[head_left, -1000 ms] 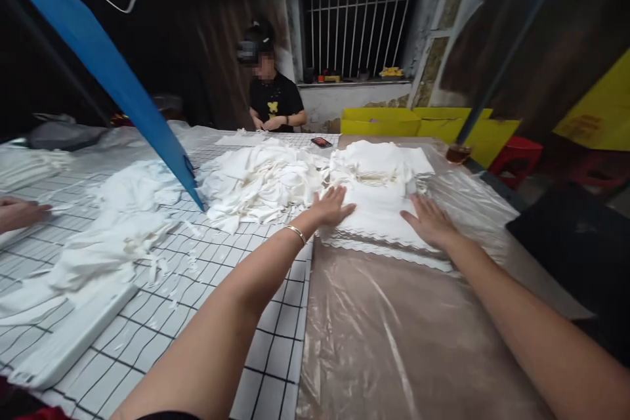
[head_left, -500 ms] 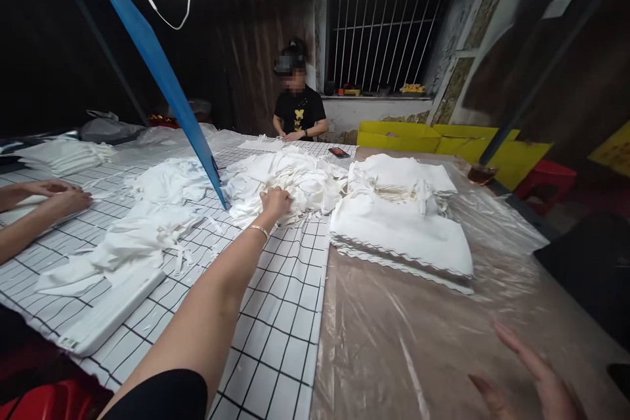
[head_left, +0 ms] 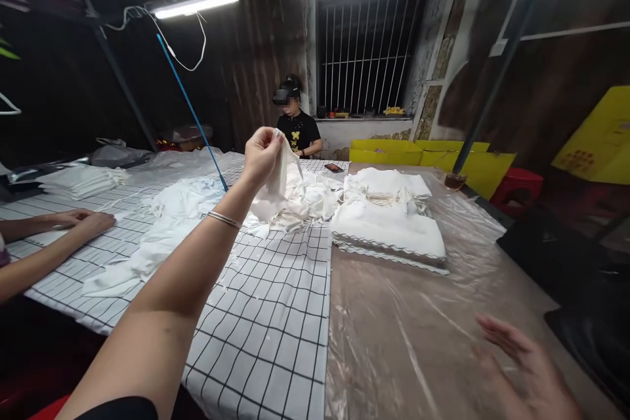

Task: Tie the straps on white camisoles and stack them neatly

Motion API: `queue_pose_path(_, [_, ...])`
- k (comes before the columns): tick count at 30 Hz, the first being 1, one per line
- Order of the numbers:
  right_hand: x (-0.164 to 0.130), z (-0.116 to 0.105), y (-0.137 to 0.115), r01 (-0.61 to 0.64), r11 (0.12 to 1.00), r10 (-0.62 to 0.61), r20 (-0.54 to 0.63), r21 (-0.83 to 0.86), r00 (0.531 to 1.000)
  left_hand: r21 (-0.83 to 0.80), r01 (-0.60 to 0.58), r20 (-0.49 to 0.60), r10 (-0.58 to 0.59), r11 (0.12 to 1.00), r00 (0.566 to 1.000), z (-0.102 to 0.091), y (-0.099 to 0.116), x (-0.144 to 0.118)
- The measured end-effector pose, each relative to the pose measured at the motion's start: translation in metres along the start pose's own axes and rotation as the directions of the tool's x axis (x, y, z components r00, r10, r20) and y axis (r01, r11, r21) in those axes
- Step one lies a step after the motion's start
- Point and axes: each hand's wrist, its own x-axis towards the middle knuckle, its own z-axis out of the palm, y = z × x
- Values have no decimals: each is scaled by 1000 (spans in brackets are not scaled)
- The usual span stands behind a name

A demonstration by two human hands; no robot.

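White cloth piece (head_left: 276, 177) pinched in left hand (head_left: 262, 152), hanging near loose pile (head_left: 317, 197); right hand (head_left: 529, 364) empty, half open

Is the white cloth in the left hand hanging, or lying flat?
Hanging: the left hand pinches the white cloth at its top, and it drapes below. Whether its lower end touches the pile, I cannot tell.

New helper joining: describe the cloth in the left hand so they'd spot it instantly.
Find the grid-patterned tablecloth, then the loose white heap on it. In front of that heap, the left hand pinches the white cloth, held up while its neighbours lie piled.
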Motion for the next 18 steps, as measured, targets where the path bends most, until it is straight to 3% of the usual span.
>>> queue_pose_path(3, [-8,23,-54,-17,994,7,91,112,996,-44,42,33,-40,998,999,7,41,-9])
queue_pose_path(6, [-12,35,-101,-6,973,-40,195,231,980,-95,245,201,-222,965,954,13,78,-34])
queue_pose_path(9, [-11,32,-136,-8,933,-103,289,359,952,-122,453,433,-363,883,825,18,110,-72])
queue_pose_path(13, [-10,22,-166,51,888,-190,265,457,945,-162,644,626,-426,748,653,37,139,-127])
queue_pose_path(16, [-10,21,-161,23,907,-132,231,422,964,-141,741,720,-446,657,532,61,139,-158])
queue_pose_path(18, [-8,21,-138,-73,908,-15,206,413,978,-57,790,758,-488,610,432,79,125,-173])
